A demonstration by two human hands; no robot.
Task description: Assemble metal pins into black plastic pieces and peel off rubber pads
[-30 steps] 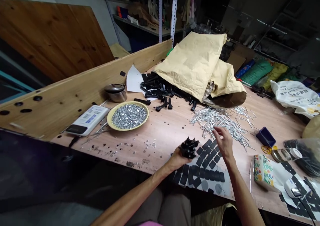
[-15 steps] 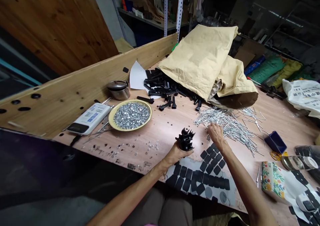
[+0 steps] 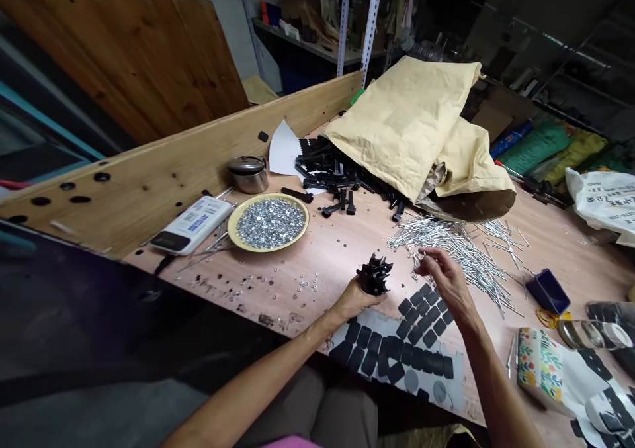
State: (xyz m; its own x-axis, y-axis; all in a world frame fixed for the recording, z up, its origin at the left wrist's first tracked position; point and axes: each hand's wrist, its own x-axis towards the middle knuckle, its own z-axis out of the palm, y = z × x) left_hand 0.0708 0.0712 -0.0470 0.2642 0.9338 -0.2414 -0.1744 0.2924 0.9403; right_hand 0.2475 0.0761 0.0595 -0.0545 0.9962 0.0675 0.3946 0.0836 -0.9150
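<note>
My left hand grips a bundle of black plastic parts, held upright just above the wooden table. My right hand hovers at the near edge of a pile of thin metal pins, fingers pinched together; it may hold a pin, too thin to be sure. Below both hands lies a grey sheet with several black pads.
A yellow dish of small metal washers and a white device sit at left, a steel tin behind. A brown paper sack spills black parts. A blue tray and floral box lie right.
My right hand reached into the pin pile, then lifted back slightly with fingers pinched. The left hand kept the black bundle. The view shifted a little to the left.
</note>
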